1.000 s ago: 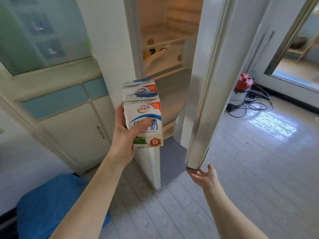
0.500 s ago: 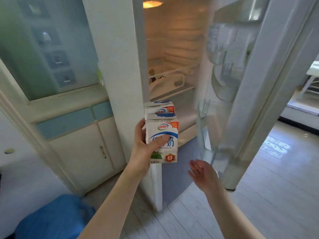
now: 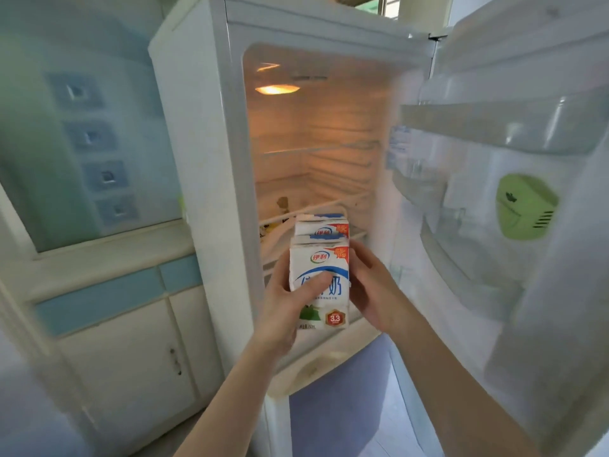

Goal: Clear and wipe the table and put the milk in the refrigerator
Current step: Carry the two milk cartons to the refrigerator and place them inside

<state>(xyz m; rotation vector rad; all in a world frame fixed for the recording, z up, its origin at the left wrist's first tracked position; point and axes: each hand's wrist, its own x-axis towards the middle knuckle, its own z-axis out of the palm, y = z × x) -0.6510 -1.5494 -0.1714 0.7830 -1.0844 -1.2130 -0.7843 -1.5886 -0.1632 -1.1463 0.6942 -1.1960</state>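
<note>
Two white and blue milk cartons (image 3: pixel 324 258) are held together, one behind the other, in front of the open refrigerator (image 3: pixel 197 159). My left hand (image 3: pixel 290 301) grips the front carton from the left, thumb across its face. My right hand (image 3: pixel 372 291) touches the cartons' right side with fingers curled around them. The refrigerator's lit compartment (image 3: pixel 316 153) has bare wire shelves, with a few small items on the lower shelf behind the cartons. Its door (image 3: pixel 527 225) stands wide open on the right.
Door shelves (image 3: pixel 461 265) of clear plastic and a green round device (image 3: pixel 524 206) line the inside of the door. A white cabinet (image 3: pixel 125 341) with blue trim and frosted glass panels stands left of the refrigerator. The lower blue-grey compartment door (image 3: pixel 339 407) is closed.
The refrigerator door has swung fully open. My right hand left the door's lower edge and came up against the milk cartons. The view rose and both hands moved toward the compartment.
</note>
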